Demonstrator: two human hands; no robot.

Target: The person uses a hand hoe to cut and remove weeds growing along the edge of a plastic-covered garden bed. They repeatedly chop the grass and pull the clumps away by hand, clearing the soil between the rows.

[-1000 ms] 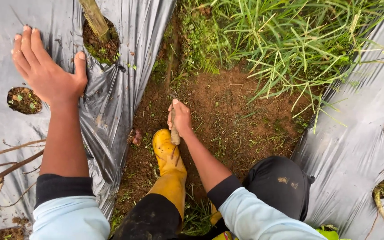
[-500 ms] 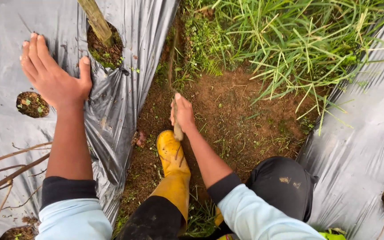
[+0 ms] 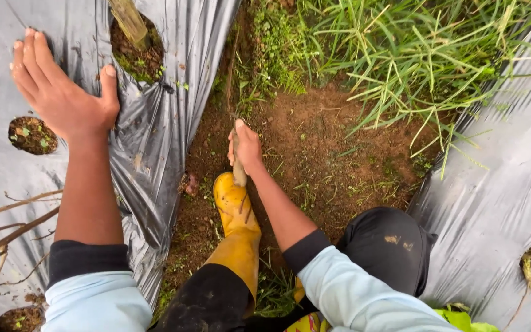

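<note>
My right hand (image 3: 247,150) clenches the wooden tool handle (image 3: 238,169); left hand (image 3: 62,98), released, braces on plastic mulch (image 3: 155,141) — best kept steady.

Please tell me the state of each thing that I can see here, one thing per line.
left hand: open, flat on plastic sheet
right hand: shut on tool handle
plastic sheet: wrinkled, with planting holes
stake: stands tilted in a hole
boot: on soil, muddy
soil path: mostly bare
grass: uncut, overhanging
</note>
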